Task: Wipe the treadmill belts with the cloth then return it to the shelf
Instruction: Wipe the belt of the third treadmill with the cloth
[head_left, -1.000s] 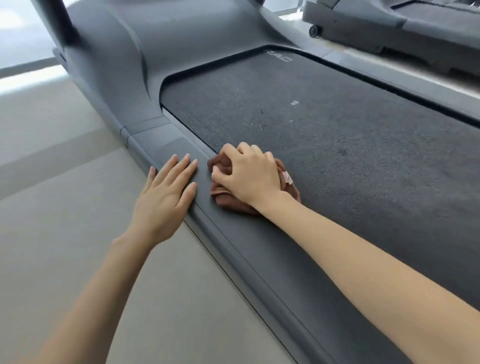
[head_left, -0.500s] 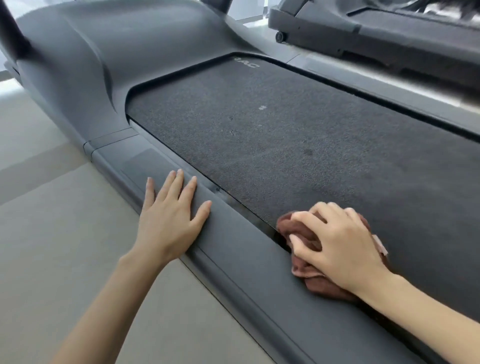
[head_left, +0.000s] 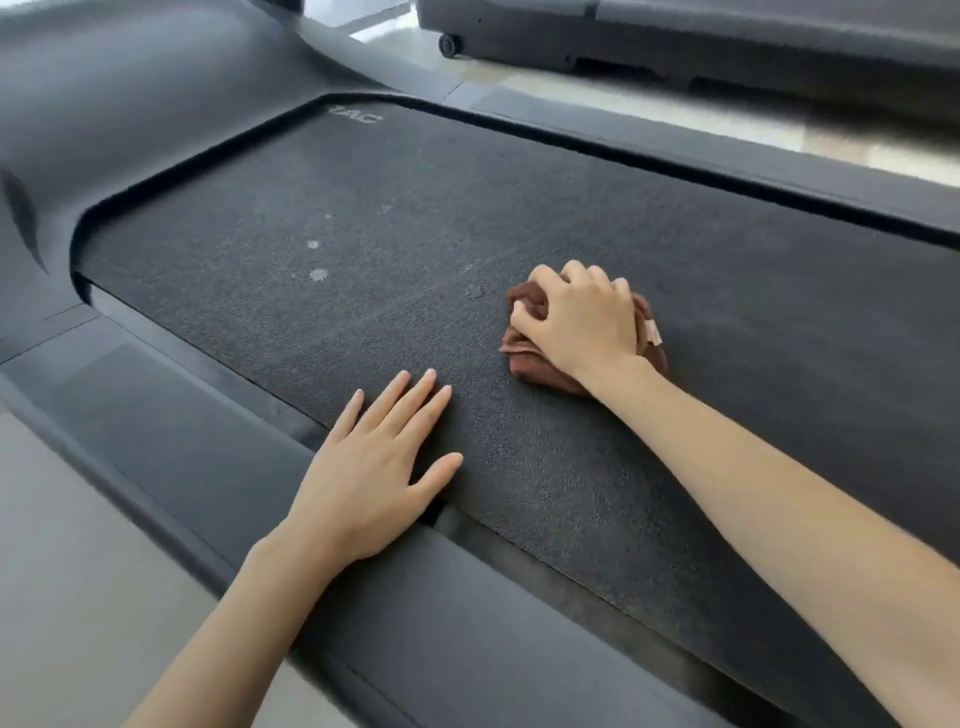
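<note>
Cloth (head_left: 527, 304) — brown, bunched, pale tag, under right hand (head_left: 584, 322), on belt (head_left: 363, 208)

Brown cloth (head_left: 525, 349); dark grey speckled belt (head_left: 363, 218); pale spots (head_left: 318, 274)

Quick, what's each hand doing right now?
Left hand: open, resting flat on the treadmill belt.
Right hand: closed, gripping the brown cloth.

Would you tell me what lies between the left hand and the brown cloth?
Nothing: the head view shows only bare belt between the left hand and the cloth, which the right hand grips.
</note>
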